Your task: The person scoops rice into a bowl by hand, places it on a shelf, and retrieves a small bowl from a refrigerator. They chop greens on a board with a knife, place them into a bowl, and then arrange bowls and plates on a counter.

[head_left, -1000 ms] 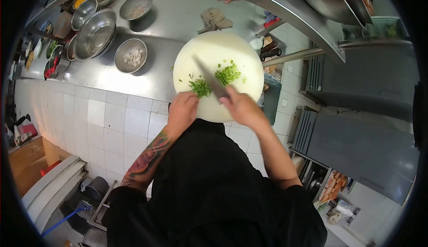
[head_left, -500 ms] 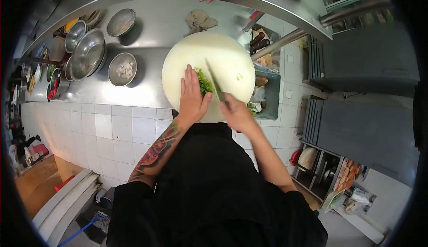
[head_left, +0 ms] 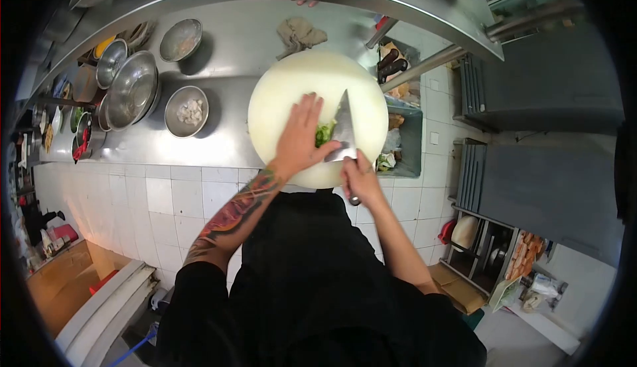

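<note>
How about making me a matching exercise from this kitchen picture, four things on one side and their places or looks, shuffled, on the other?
1. knife
2. chopped greens
3. cutting board
4. cloth

A. crumpled on the metal counter
B. gripped in the right hand
C. round and pale
D. heaped between the left hand and the knife

Pairs: 1-B, 2-D, 3-C, 4-A

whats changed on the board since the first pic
The two piles of chopped greens now show as one. The left hand moved forward and lies beside them. The knife swung from pointing forward-left to nearly straight ahead. The right hand still holds it.
</note>
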{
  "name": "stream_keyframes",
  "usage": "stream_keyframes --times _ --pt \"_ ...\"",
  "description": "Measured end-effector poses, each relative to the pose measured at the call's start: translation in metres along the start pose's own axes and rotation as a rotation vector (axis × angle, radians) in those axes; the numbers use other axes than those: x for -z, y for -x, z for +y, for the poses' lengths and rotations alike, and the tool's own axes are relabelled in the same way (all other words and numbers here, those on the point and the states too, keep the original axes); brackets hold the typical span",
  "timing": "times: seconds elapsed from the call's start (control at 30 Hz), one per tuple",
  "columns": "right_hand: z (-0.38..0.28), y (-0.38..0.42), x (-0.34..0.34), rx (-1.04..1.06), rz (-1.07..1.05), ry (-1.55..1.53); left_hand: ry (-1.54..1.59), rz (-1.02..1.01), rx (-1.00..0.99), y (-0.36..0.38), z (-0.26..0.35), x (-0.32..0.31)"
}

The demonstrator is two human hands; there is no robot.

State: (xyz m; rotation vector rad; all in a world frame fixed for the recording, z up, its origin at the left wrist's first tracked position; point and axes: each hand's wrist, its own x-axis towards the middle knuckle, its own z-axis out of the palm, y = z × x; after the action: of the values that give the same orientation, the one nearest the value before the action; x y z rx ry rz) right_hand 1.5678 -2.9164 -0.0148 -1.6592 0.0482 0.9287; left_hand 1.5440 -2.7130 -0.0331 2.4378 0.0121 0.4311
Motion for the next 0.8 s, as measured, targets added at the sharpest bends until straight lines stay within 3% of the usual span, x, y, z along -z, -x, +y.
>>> stream_keyframes --times 0.17,0.33,0.4,0.43,0.5,0.53,0.6,0.67,0.7,0.73,0.77,0.8 --pt "-0.002 0.006 -0.103 0.152 -0.003 0.019 0.377 0.226 0.098 0.003 -0.019 -0.009" --pt "-0.051 -0.012 -0.219 0.218 -0.186 0.041 0.256 0.469 0.154 0.030 -0.098 0.114" --pt "-0.062 -0.018 -0.255 0.252 -0.282 0.274 0.368 0.510 0.312 0.039 -0.137 0.162" --pt "-0.061 -0.016 -0.257 0.255 -0.281 0.274 0.367 0.511 0.310 0.045 -0.171 0.169" --pt "-0.055 -0.011 -0.251 0.036 -0.233 0.156 -0.174 0.317 0.271 0.060 -0.232 0.163" --pt "-0.056 -0.003 -0.234 0.146 -0.157 0.207 -0.173 0.321 0.266 0.067 -0.221 0.172" --pt "-0.030 0.001 -0.176 0.388 0.020 0.225 -0.346 0.281 0.447 0.093 -0.179 0.197" --pt "-0.021 -0.004 -0.120 0.685 0.334 0.693 -0.299 0.362 0.507 0.129 -0.199 0.186" --pt "-0.022 -0.003 -0.101 0.842 0.499 0.949 -0.145 0.594 0.574 0.147 -0.226 0.168" --pt "-0.017 -0.005 -0.086 0.698 0.571 1.048 0.017 0.821 0.634 0.159 -0.242 0.160" --pt "-0.003 -0.017 -0.066 0.755 0.630 1.151 0.396 0.816 0.800 0.156 -0.241 0.163" --pt "0.005 -0.023 -0.056 0.661 0.653 1.202 0.783 0.788 0.951 0.150 -0.241 0.166"
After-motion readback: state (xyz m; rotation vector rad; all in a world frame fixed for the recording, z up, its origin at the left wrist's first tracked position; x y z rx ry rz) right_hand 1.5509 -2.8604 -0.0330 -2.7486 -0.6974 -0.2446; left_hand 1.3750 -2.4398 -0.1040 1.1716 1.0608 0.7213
